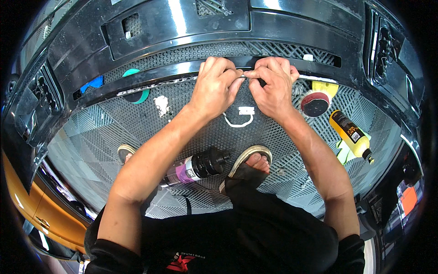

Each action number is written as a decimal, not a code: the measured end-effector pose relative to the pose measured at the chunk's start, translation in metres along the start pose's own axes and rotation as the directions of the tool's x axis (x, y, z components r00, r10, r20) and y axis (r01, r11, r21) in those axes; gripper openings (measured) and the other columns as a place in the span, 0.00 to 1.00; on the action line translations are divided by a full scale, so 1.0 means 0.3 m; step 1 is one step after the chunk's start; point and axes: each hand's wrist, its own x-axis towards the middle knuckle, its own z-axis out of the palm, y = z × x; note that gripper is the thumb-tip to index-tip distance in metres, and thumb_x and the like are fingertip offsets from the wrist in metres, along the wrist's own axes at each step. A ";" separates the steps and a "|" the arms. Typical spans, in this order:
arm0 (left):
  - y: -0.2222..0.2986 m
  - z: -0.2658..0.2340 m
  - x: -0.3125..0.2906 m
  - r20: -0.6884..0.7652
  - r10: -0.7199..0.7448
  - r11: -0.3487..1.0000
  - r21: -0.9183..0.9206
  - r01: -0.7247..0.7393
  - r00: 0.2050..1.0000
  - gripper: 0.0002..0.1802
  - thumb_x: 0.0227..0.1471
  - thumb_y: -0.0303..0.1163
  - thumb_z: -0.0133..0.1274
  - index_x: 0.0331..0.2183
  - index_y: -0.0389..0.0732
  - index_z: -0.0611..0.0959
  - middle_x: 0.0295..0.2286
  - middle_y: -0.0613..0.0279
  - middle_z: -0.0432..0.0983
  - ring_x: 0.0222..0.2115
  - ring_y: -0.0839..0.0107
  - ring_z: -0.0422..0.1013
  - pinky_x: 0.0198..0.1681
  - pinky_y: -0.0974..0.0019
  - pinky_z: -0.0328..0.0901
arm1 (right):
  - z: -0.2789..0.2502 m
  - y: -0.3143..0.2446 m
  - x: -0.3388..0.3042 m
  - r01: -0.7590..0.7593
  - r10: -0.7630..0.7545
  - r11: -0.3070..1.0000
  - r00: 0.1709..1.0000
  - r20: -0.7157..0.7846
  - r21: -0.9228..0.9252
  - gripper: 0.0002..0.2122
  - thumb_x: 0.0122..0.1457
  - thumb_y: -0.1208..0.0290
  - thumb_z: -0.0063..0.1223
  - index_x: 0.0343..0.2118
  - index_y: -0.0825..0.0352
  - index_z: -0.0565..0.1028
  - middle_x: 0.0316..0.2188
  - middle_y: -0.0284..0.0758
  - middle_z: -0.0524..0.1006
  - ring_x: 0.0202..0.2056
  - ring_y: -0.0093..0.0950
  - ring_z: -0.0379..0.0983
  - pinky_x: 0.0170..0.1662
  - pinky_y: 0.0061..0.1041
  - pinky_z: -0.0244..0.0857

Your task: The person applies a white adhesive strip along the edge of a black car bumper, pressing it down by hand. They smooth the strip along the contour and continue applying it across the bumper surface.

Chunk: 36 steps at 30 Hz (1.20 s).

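A large black car bumper (182, 27) fills the upper part of the head view. Its narrow lower bar (169, 69) runs across in front of me, with a whitish, patchy line along its near edge. At the middle of that bar, my left hand (214, 86) has its fingers closed, thumb and forefinger pinched at the edge. Close beside it on the right, my right hand (273, 86) is closed too, its fingertips almost meeting those of the left. Whatever lies between the fingertips is too small to make out.
On the mat floor lie crumpled white scraps (162, 105), a white strip (239, 125), a purple-labelled black bottle (194, 168) and a yellow bottle (351, 134) over a light green cloth. A yellow polisher (325, 89) with a dark pad stands right; an orange car (50, 210) is at left.
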 end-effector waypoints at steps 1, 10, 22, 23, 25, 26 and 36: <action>-0.010 0.002 0.001 -0.002 0.015 1.000 -0.017 -0.015 1.000 0.12 0.44 0.23 0.71 0.34 0.39 0.87 0.37 0.60 0.77 0.41 0.56 0.72 0.45 0.53 0.67 | -0.001 0.000 0.000 -0.001 0.001 1.000 1.000 0.009 -0.008 0.08 0.51 0.74 0.64 0.32 0.53 0.86 0.41 0.23 0.79 0.51 0.32 0.71 0.56 0.44 0.50; -0.018 0.010 0.006 -0.014 -0.001 0.995 -0.100 0.000 1.000 0.12 0.42 0.21 0.70 0.32 0.40 0.84 0.35 0.58 0.76 0.38 0.54 0.72 0.44 0.53 0.67 | -0.016 -0.019 0.004 -0.067 0.067 0.998 0.993 0.092 -0.002 0.12 0.53 0.75 0.64 0.39 0.51 0.88 0.43 0.22 0.78 0.53 0.32 0.69 0.59 0.46 0.49; 0.016 -0.003 0.008 0.020 -0.087 0.996 0.018 0.087 0.996 0.19 0.43 0.24 0.73 0.40 0.41 0.88 0.42 0.58 0.78 0.41 0.57 0.74 0.46 0.54 0.70 | -0.004 -0.003 0.004 0.000 0.000 1.000 1.000 0.022 -0.004 0.09 0.51 0.75 0.64 0.33 0.52 0.88 0.39 0.22 0.79 0.51 0.32 0.70 0.55 0.44 0.49; 0.022 0.000 0.001 0.033 -0.070 0.996 0.057 0.068 0.997 0.21 0.43 0.25 0.73 0.43 0.42 0.89 0.41 0.59 0.78 0.43 0.57 0.73 0.48 0.54 0.69 | -0.002 -0.002 0.001 -0.006 0.006 1.000 1.000 0.018 -0.008 0.09 0.51 0.75 0.64 0.32 0.52 0.88 0.39 0.22 0.79 0.51 0.32 0.70 0.55 0.44 0.49; 0.029 0.006 -0.004 0.013 -0.084 0.993 0.084 0.082 0.996 0.20 0.42 0.25 0.73 0.42 0.42 0.90 0.39 0.60 0.78 0.42 0.58 0.73 0.48 0.55 0.68 | 0.002 -0.001 0.000 -0.013 0.013 1.000 1.000 0.009 -0.007 0.08 0.50 0.75 0.64 0.31 0.52 0.87 0.39 0.22 0.79 0.50 0.32 0.70 0.55 0.44 0.49; 0.030 0.009 -0.005 0.002 -0.090 0.991 0.097 0.089 0.996 0.19 0.42 0.25 0.73 0.41 0.42 0.90 0.39 0.61 0.78 0.41 0.58 0.73 0.48 0.55 0.68 | 0.005 0.000 0.001 -0.014 0.014 1.000 1.000 0.005 -0.001 0.08 0.50 0.75 0.64 0.31 0.52 0.87 0.38 0.22 0.79 0.50 0.32 0.71 0.54 0.44 0.49; 0.010 0.032 -0.003 -0.066 -0.058 0.997 0.041 0.060 0.996 0.10 0.42 0.25 0.71 0.31 0.44 0.89 0.33 0.66 0.77 0.38 0.61 0.72 0.43 0.56 0.64 | -0.010 0.001 -0.002 -0.069 0.067 0.997 0.996 0.057 0.037 0.09 0.51 0.75 0.64 0.35 0.53 0.87 0.42 0.24 0.78 0.51 0.33 0.71 0.56 0.43 0.51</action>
